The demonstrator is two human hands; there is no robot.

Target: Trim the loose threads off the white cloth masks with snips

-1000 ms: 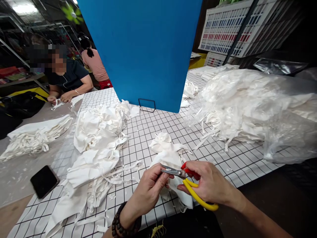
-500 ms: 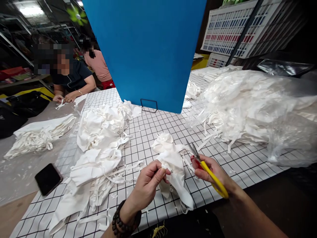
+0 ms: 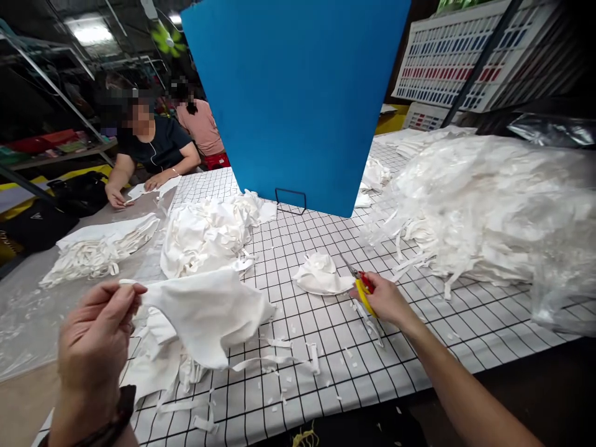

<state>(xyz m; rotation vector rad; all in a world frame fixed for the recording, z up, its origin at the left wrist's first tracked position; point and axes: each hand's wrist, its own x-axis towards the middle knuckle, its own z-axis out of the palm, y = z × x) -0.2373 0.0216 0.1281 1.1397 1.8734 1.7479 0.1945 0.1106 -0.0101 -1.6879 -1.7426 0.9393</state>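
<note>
Pinching the cloth [image 3: 209, 310] at one end only, the left fingers [image 3: 118, 304] could drop it; scissors [image 3: 364, 299], clasped in the right fingers [image 3: 379, 285], could nick the small pile [image 3: 321, 274] just left.

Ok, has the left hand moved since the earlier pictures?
Yes: judged against the blue panel, the left hand has moved left, now holding a white cloth piece.

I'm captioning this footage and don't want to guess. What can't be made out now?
In the head view:
White cloth: its pinched corner, partly hidden by the left hand.
Scissors: the handles, partly hidden by the right hand.
Bracelet: blurred, cut off by the bottom edge.
Blue board: its top, cut off by the upper edge.
</note>
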